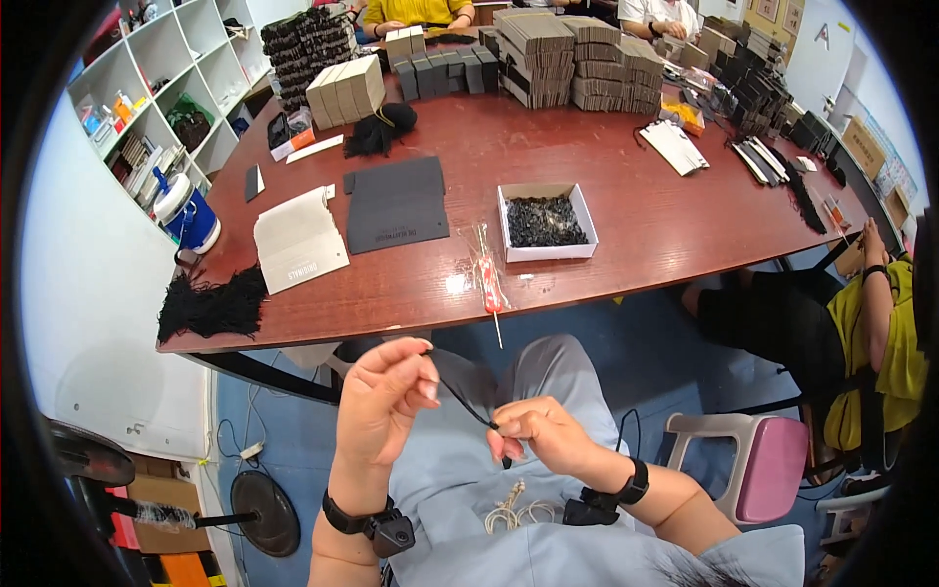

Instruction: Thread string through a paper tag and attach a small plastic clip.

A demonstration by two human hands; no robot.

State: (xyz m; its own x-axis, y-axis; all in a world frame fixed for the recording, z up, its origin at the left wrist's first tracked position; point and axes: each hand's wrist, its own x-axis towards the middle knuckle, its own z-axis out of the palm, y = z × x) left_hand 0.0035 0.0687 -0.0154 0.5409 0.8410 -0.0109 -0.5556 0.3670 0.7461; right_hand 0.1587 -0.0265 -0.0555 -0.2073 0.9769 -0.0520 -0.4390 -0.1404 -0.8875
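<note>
A thin black cord (460, 396) is stretched between my two hands above my lap. My left hand (386, 396) pinches its upper end between thumb and fingers. Lower and to the right, my right hand (543, 435) pinches the other end, where a small dark piece shows at the fingertips, too small to name. Beyond the hands, a red-handled tool with a thin metal shaft (490, 284) lies at the table edge, its tip sticking out past it. A white open box (551, 252) of small black pieces stands to its right. A loose beige cord (514, 514) rests on my lap.
On the red-brown table (391, 293) lie a beige sheet (301, 240), a black sheet (397, 203) and a black cord bundle (212, 303). Stacks of grey card (536, 54) stand at the back. A pink-seated stool (773, 470) and another person (871, 333) are at right.
</note>
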